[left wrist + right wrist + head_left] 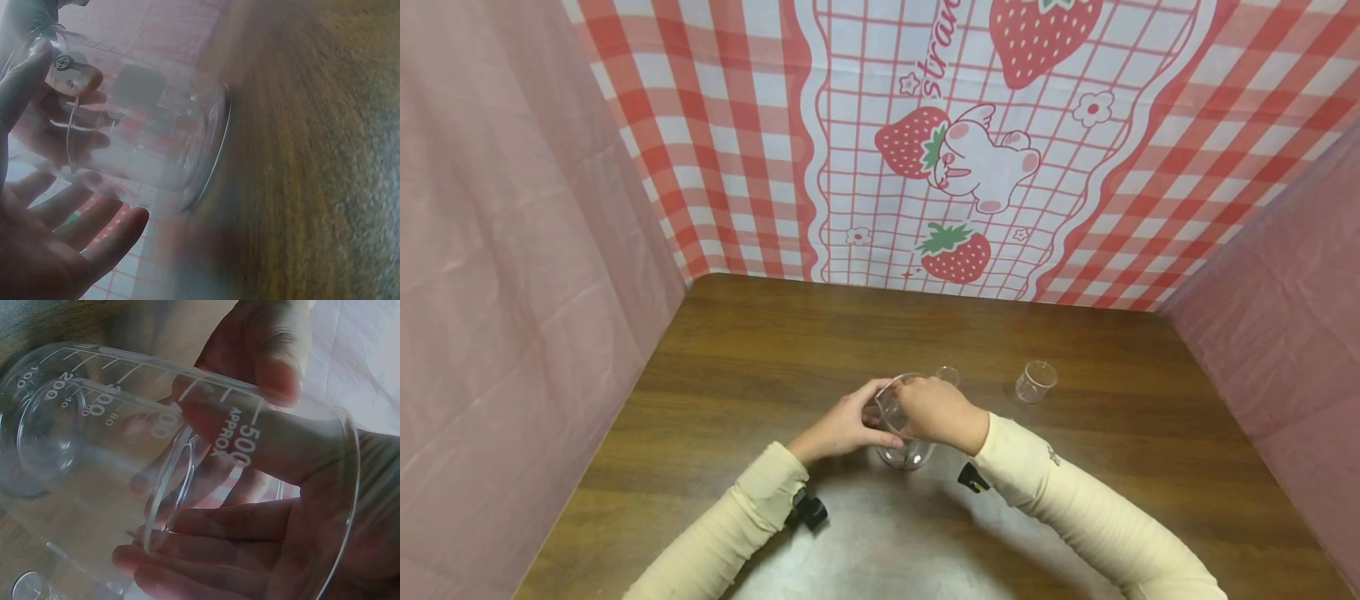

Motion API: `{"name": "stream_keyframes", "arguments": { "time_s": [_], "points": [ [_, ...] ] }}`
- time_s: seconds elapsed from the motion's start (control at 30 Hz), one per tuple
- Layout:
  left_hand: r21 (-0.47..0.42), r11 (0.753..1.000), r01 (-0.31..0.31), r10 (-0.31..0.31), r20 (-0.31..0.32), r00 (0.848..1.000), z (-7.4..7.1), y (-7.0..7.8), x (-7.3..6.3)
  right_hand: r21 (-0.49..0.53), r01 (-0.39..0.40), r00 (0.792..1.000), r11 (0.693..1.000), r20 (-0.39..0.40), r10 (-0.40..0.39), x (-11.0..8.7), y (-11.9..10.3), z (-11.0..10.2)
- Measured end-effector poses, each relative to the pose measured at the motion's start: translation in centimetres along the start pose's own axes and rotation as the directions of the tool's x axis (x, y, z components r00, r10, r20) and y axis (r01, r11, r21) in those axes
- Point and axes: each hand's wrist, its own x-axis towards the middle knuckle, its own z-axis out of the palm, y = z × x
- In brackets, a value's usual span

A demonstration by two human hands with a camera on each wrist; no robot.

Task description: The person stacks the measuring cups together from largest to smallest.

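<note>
A large clear glass beaker (907, 455) with white volume marks is between the two hands at the middle of the table. My left hand (850, 422) grips its side, thumb on the near wall and fingers round the far side. Inside the large beaker is a smaller beaker (94, 459), its own marks visible through the outer glass. My right hand (942, 408) reaches in through the large beaker's rim (350, 544); in the right wrist view its thumb and fingers (187, 556) hold the smaller beaker near its rim. From the head view, the right hand hides the smaller beaker.
One small glass beaker (1036, 382) stands on the wooden table (760, 333) to the right. Another small glass vessel (948, 374) is just behind the right hand, partly covered. A checked strawberry cloth (737, 167) hangs at the back, with pink curtains (512, 250) at the sides.
</note>
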Motion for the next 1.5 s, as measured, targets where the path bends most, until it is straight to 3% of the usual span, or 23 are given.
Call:
{"name": "stream_keyframes", "arguments": {
  "time_s": [0.3, 0.57, 0.97, 1.3, 1.5],
  "points": [
    [-0.002, 1.000, 0.009, -0.009, 0.002, 1.000, -0.1, -0.1, 0.0, -0.012, 0.024, 1.000, 1.000, 0.001, -0.024, 0.1, 0.0, 0.1],
    [-0.024, 1.000, -0.011, 0.011, 0.004, 1.000, 0.0, 0.1, 0.1, -0.029, 0.048, 0.997, 0.998, 0.062, -0.046, 0.2, 0.1, -0.3],
    [-0.003, 1.000, -0.023, 0.023, 0.003, 1.000, 0.0, 0.1, -0.1, 0.051, 0.038, 0.997, 0.998, 0.071, -0.041, 0.1, 0.2, -0.3],
    [0.003, 1.000, -0.009, 0.009, 0.000, 1.000, 0.1, 0.3, 0.0, 0.025, 0.145, 0.989, 0.989, -0.026, -0.145, -0.5, 0.8, -1.0],
    [0.023, 0.999, -0.026, 0.026, -0.007, 1.000, 0.1, 0.1, -0.1, 0.041, 0.153, 0.987, 0.987, -0.057, -0.151, -0.9, 1.0, -1.7]
  ]
}}
